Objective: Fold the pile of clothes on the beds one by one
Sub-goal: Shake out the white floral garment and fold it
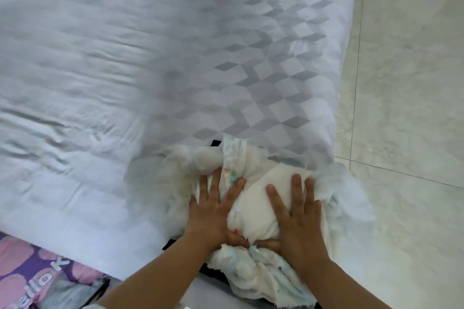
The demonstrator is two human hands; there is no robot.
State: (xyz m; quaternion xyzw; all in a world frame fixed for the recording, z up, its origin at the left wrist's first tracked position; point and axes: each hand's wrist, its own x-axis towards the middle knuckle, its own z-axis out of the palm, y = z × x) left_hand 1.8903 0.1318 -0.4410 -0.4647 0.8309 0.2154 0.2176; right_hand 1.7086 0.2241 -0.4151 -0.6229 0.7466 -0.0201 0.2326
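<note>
Purple cloth (32,276) lettering reads, perhaps, "ello K"; rest blurred.

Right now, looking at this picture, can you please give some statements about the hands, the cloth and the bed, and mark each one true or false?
1. Both hands lie flat on the white cloth. True: the left hand and the right hand press on it with straight fingers.
2. The cloth lies in the middle of the bed. False: it is near the bed's close corner, beside the floor.
3. The right hand holds a hanger. False: it holds nothing and only presses the cloth.
4. A purple and pink fabric shows at the lower left. True.
5. The cloth is plain black. False: it is white with faint coloured marks.
</note>
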